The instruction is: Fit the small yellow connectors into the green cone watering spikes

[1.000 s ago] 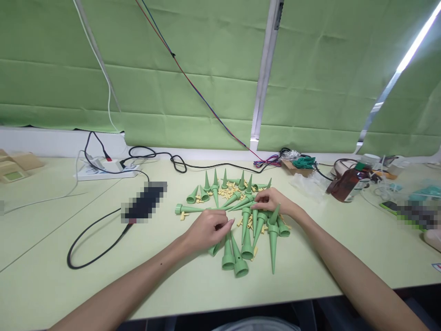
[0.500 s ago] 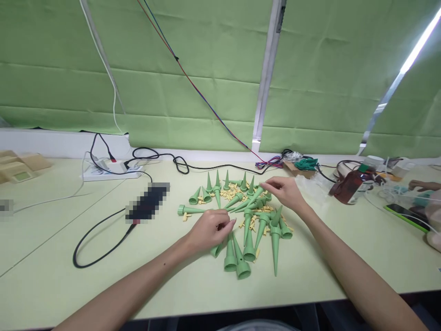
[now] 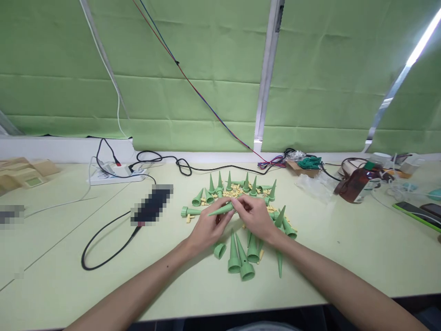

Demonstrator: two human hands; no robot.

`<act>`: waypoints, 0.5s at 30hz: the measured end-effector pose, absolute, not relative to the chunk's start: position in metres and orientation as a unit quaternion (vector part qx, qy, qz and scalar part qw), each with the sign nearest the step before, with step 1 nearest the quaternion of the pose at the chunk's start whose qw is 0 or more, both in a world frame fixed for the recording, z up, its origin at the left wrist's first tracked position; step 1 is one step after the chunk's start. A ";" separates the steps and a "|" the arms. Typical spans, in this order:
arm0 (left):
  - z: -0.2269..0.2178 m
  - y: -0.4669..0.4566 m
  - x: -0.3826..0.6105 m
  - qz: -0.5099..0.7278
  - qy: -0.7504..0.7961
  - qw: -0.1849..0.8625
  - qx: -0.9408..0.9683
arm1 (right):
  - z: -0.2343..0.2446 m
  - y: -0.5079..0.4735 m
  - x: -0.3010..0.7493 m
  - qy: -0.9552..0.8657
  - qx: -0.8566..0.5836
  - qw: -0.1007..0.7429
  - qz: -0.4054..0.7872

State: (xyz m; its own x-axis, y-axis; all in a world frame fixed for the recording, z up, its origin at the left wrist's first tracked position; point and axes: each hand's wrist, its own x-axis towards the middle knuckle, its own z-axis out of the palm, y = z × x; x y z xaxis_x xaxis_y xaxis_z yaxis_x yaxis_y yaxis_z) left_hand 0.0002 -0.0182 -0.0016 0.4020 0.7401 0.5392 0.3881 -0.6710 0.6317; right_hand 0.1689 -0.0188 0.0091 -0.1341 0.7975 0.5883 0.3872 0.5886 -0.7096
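Observation:
A tapered green plastic spike is held between my hands over the middle of the table, its point toward the left. My right hand pinches its wider end with thumb and fingers. My left hand is curled around the spike, fingers behind it and thumb below. The fingertips meet near the wide end, so any small part there is hidden. Close by lie more green spikes, a loose green cap, and several upright green cones. Small yellow tap-like pieces are scattered among them.
To the left are a blurred dark device on a black cable and a white power strip. On the right stand a brown bottle, a plastic bag and a green-edged phone. Cardboard pieces lie far left.
My right hand has come left and toward me with the green spike, from the pile's far right side to my left hand. The view has shifted slightly.

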 end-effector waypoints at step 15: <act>0.003 -0.017 0.002 0.410 0.368 0.171 0.817 | -0.015 -0.017 0.174 -0.766 -0.398 0.477 0.167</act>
